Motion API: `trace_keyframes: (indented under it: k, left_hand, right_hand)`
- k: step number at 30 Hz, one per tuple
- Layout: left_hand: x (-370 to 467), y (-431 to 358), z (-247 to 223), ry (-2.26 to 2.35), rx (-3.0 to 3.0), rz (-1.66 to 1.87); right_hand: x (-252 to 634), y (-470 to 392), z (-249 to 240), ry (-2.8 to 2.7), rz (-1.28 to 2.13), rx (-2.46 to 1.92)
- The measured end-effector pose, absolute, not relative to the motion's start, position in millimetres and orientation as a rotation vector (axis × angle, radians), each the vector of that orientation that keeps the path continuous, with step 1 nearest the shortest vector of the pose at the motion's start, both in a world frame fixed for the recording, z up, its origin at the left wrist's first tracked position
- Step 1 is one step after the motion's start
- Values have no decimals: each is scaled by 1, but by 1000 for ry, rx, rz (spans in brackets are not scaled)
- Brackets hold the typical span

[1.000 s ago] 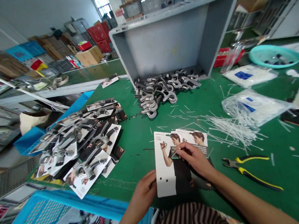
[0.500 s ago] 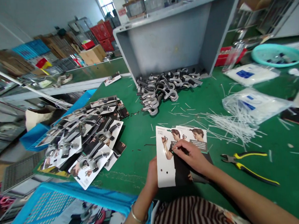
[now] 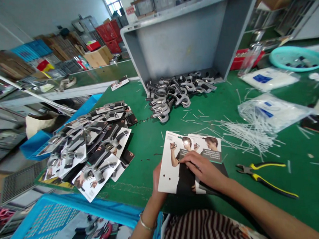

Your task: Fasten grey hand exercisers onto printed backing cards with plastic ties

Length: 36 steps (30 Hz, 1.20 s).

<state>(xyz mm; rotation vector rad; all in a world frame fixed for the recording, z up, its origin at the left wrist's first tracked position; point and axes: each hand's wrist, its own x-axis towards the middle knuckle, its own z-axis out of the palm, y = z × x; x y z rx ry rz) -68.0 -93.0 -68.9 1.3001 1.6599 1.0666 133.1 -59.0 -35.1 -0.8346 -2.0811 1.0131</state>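
A printed packaging card [image 3: 172, 166] with a picture of a person is tilted in front of me. My left hand [image 3: 157, 183] grips its left edge, with the fingers hidden behind it. My right hand [image 3: 202, 169] lies over the front of the card, its thumb and fingertips pressed together near the card's middle; anything between them is too small to make out. Beneath and to the right lies a second printed card [image 3: 209, 148], partly covered by my right hand. Pliers with yellow and black handles [image 3: 262, 178] lie open to the right.
A pile of grey hand grips [image 3: 174, 93] spills from a tipped grey crate [image 3: 181, 41]. Carded grips [image 3: 96, 149] are heaped left. White cable ties [image 3: 248, 133] lie loose by plastic bags [image 3: 273, 111]. A blue basket [image 3: 38, 222] stands at front left; a turquoise basin [image 3: 297, 57] is far right.
The upper card has shifted left and slightly up, tilting away from the card under it, which shows more. Both hands have moved a little left with it.
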Motion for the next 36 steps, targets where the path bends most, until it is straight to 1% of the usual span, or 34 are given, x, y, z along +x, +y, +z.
trace_keyframes:
  k: [5, 12, 19, 26, 33, 36]
  left_hand:
    - [-78, -94, -61, 1518, 1439, 1043]
    - [-80, -95, -47, 1398, 1580, 996]
    - [-77, -95, -29, 1539, 1657, 984]
    - [-69, -93, -27, 1423, 1647, 1022]
    - [-59, -94, -30, 1213, 1839, 1032]
    - [-54, -95, -34, 1227, 1813, 1066]
  right_hand:
    - [134, -57, -40, -2046, 1006, -925]
    - [135, -61, -34, -2088, 961, -917]
    - [139, -69, -31, -2094, 945, -951]
    - [138, -73, -27, -2027, 878, -1022]
    - [145, -81, -28, -1983, 902, -1077]
    - [149, -83, -30, -1993, 900, -1061]
